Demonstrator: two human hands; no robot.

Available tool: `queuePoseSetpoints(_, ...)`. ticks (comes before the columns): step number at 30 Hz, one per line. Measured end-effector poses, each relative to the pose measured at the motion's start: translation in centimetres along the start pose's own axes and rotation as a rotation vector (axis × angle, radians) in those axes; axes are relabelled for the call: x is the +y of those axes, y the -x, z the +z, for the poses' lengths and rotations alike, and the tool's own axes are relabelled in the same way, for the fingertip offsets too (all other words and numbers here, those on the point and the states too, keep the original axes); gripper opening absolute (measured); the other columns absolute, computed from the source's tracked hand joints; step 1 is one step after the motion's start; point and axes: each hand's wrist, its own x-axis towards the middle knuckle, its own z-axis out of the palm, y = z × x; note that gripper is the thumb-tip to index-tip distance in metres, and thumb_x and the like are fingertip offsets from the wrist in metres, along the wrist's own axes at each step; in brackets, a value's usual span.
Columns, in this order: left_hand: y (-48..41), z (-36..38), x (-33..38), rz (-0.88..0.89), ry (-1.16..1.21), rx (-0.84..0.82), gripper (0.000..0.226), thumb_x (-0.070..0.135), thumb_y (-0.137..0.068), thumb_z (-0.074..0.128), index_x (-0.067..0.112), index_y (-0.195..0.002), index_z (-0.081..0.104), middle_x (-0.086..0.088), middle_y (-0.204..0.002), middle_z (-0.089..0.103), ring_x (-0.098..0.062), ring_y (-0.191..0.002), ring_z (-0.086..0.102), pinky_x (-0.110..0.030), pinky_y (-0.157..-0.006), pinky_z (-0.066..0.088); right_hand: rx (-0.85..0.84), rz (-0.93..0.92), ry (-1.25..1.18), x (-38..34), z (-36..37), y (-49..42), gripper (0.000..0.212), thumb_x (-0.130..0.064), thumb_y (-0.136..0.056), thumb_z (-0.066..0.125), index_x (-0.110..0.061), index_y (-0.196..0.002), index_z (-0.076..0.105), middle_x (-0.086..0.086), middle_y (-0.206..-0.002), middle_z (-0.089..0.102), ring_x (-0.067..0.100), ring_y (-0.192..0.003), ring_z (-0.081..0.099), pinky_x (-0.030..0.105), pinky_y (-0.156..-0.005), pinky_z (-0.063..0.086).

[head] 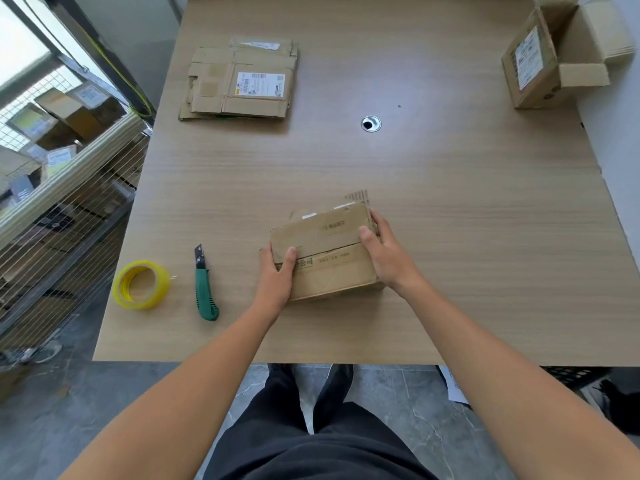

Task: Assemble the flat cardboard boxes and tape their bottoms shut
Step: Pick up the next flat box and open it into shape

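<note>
Your left hand (277,273) and right hand (388,252) grip the cardboard box (329,261) by its ends at the tabletop's (433,209) near middle, fingers (377,220) curled round its sides, thumbs on the folded flaps. Left of it lie a utility knife (206,287) and tape roll (142,285). Farther back sits a stack of flat boxes (240,83), with an open box (535,64) at far right

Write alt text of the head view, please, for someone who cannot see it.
The left hand and right hand grip a cardboard box on a table, holding its flaps closed. A tape roll and utility knife lie to its left; flat boxes and an open box sit beyond.
</note>
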Motion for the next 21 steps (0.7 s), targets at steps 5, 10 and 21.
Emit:
queuePoseSetpoints(5, -1.7, -2.8, -0.1, -0.011, -0.022, 0.004, 0.071, 0.062, -0.092, 0.057, 0.035, -0.152, 0.030, 0.006, -0.144, 0.050, -0.016, -0.130, 0.048, -0.040, -0.109, 0.042, -0.081, 0.093, 0.072, 1.9, 2.4, 0.2, 0.059, -0.055, -0.102, 0.041, -0.032, -0.156, 0.031, -0.002, -0.155, 0.046, 0.019, -0.139, 0.045, 0.042, -0.118, 0.034)
queuePoseSetpoints(10, -2.1, -2.2, 0.3, 0.068, -0.178, 0.044, 0.063, 0.058, -0.095, 0.055, 0.034, -0.149, 0.033, 0.017, -0.134, 0.052, -0.007, -0.121, 0.050, -0.027, -0.097, 0.038, 0.055, 0.005, 0.211, 3.7, 3.2, 2.1, 0.056, -0.043, -0.108, 0.039, -0.021, -0.158, 0.028, -0.001, -0.156, 0.043, 0.019, -0.143, 0.040, 0.043, -0.120, 0.032)
queuePoseSetpoints(21, -2.4, -4.1, 1.7, 0.063, -0.212, -0.144, 0.055, 0.040, -0.108, 0.034, 0.019, -0.158, 0.022, -0.004, -0.155, 0.038, -0.016, -0.139, 0.036, -0.033, -0.116, 0.028, -0.093, -0.190, 1.156, 0.7, 7.5, 0.1, 0.071, -0.070, -0.099, 0.016, -0.041, -0.159, -0.009, 0.000, -0.165, -0.030, 0.024, -0.148, -0.036, 0.055, -0.119, -0.021)
